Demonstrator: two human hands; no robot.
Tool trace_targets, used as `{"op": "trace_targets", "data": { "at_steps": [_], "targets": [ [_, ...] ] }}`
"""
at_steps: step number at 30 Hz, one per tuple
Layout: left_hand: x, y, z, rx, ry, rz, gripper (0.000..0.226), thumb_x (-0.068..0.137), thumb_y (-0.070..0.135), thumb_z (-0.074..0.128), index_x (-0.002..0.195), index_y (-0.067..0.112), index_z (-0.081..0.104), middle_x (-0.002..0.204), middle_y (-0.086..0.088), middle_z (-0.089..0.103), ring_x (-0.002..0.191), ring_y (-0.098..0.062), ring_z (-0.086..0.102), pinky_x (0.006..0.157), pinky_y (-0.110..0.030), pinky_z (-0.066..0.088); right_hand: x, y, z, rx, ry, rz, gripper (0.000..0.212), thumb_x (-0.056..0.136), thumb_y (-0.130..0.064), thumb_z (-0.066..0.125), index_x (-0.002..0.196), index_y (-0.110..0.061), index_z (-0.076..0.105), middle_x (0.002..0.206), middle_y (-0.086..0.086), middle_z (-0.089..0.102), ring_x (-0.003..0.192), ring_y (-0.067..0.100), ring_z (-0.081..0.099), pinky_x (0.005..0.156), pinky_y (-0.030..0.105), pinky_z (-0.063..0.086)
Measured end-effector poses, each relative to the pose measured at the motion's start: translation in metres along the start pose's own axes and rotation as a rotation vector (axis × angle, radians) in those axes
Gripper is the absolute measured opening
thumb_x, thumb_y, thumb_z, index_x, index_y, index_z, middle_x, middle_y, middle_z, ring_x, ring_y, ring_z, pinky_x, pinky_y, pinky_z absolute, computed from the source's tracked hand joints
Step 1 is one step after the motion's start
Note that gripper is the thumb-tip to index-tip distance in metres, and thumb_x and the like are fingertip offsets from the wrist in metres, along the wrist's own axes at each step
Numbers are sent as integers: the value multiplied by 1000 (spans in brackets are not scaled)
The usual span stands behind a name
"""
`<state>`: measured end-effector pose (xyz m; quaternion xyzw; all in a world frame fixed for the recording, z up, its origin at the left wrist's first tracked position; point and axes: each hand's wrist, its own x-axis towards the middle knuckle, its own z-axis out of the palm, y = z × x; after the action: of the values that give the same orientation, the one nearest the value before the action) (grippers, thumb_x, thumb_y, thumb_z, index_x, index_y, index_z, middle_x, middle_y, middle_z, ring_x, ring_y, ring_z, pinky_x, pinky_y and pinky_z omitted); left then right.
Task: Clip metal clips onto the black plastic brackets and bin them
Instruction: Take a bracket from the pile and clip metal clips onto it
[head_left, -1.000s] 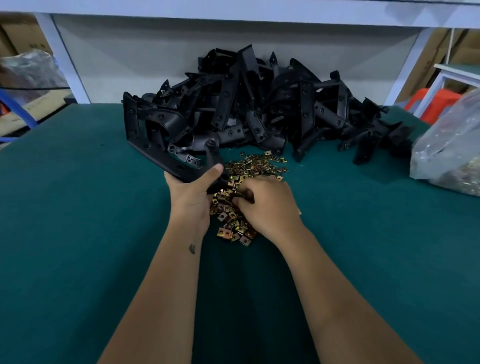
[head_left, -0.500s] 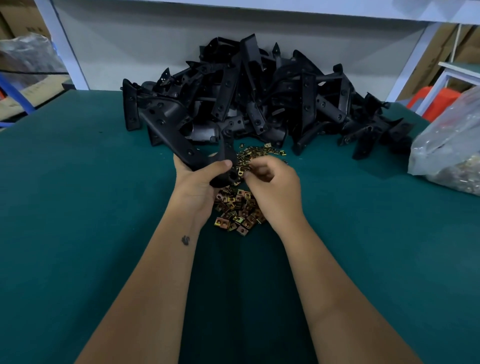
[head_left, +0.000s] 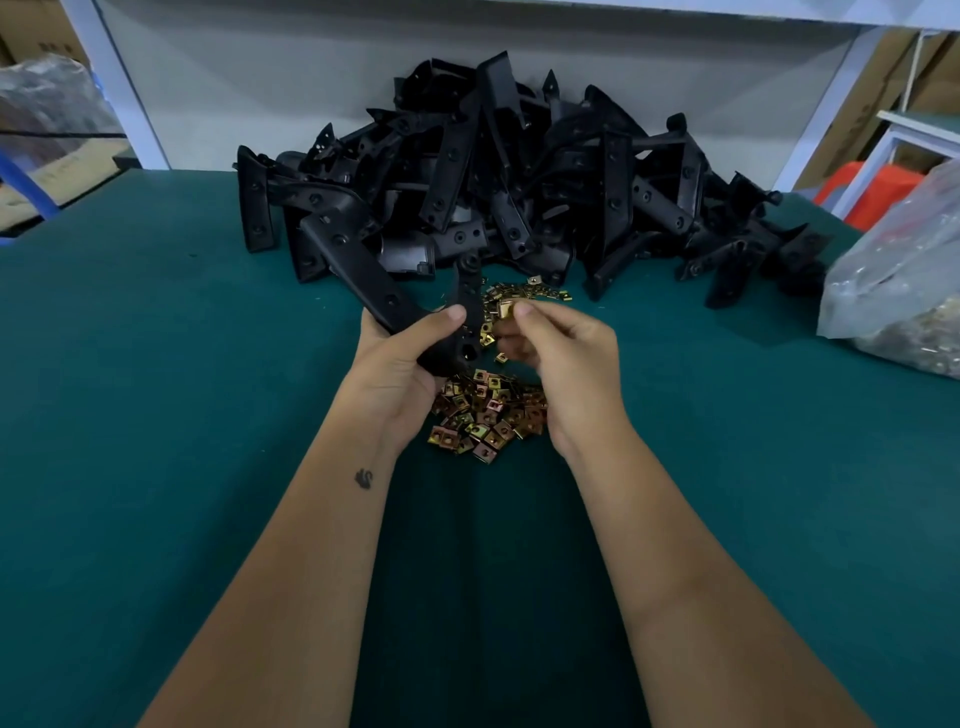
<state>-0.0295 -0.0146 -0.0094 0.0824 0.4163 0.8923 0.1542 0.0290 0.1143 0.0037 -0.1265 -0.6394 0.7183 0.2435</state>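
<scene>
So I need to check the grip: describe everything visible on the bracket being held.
The bracket is matte black plastic, a long flat arm with small holes, bending into a shorter upright tab. It's raised over the clips, tilted up-left. The left hand grips its bend; the right hand pinches a clip beside the tab.

a dark green table top (head_left: 156, 467) fills most of the view. behind it, at twelve o'clock, stands a plain grey-white wall panel (head_left: 260, 78), framed by pale slanting shelf posts (head_left: 114, 88) at eleven and at one o'clock, with a white shelf edge across the top. brown cardboard boxes (head_left: 883, 93) stack at two o'clock, beside a white frame and an orange plastic stool (head_left: 878, 192). at ten o'clock lies flat cardboard (head_left: 57, 171) and a blue bar. the light is dim and even.
</scene>
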Motion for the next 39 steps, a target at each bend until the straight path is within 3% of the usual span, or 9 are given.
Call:
{"op": "trace_targets", "data": {
  "at_steps": [12, 14, 17, 20, 22, 27, 33, 36, 39],
  "targets": [
    [-3, 0, 7, 40, 118, 3, 64, 72, -2, 76, 124, 19, 46, 100, -4, 70, 93, -20, 71, 71, -31, 58, 3, 0, -5, 155, -17, 75, 15, 88, 2, 65, 88, -11, 74, 83, 8, 75, 75, 17, 69, 81, 31, 57],
    [-1, -1, 6, 188, 213, 66, 75, 77, 1, 79, 136, 24, 38, 109, -3, 65, 102, -21, 68, 86, -38, 56, 4, 0, -4, 142, -16, 75, 15, 87, 3, 66, 87, -10, 73, 83, 7, 74, 76, 17, 69, 81, 31, 57],
    [-3, -2, 3, 486, 286, 160, 96, 79, 21, 81, 143, 52, 17, 137, -4, 50, 122, -21, 58, 103, -43, 48, 4, 1, -4, 129, -13, 70, 15, 86, 4, 66, 85, -10, 72, 78, 3, 73, 76, 16, 68, 82, 29, 57],
    [-6, -4, 3, 744, 283, 341, 87, 88, 14, 68, 144, 57, 18, 129, 14, 39, 112, 17, 47, 88, -8, 43, 4, 1, -3, 138, -7, 59, 16, 86, 6, 64, 87, -8, 71, 82, 7, 73, 75, 14, 67, 80, 28, 56],
    [-6, -6, 4, 848, 238, 382, 77, 93, 5, 58, 145, 52, 27, 125, 15, 40, 100, 26, 45, 77, -1, 40, 3, 1, -2, 138, -14, 36, 19, 88, 6, 62, 91, -11, 72, 82, 7, 74, 76, 14, 69, 77, 25, 55],
    [-7, -10, 6, 993, 175, 309, 52, 100, 3, 44, 143, 32, 42, 132, 12, 52, 118, -5, 52, 94, -21, 43, 2, 3, -2, 73, -42, 8, 22, 89, 1, 64, 93, -17, 75, 84, 5, 76, 77, 13, 70, 74, 21, 55],
    [-11, -12, 9, 1426, 281, 408, 32, 97, 13, 53, 123, 22, 68, 141, -6, 45, 137, -29, 27, 112, -37, 26, 3, 6, -1, 22, -61, -12, 21, 89, 2, 65, 99, -14, 74, 88, 5, 76, 74, 10, 70, 72, 18, 54],
    [-14, -9, 13, 1218, 248, 495, 23, 97, 17, 56, 108, 27, 73, 118, 16, 58, 131, -17, 36, 110, -33, 29, 2, 5, 0, 2, -75, -34, 21, 87, 3, 67, 98, -13, 74, 89, 4, 76, 78, 10, 71, 74, 19, 55],
    [-16, -5, 19, 871, 116, 382, 23, 97, 16, 58, 94, 34, 72, 94, 18, 70, 106, -5, 62, 94, -25, 48, 1, 3, 0, -13, -92, -62, 23, 86, 4, 68, 92, -18, 74, 85, -2, 76, 82, 8, 71, 73, 17, 53]
  ]
}}
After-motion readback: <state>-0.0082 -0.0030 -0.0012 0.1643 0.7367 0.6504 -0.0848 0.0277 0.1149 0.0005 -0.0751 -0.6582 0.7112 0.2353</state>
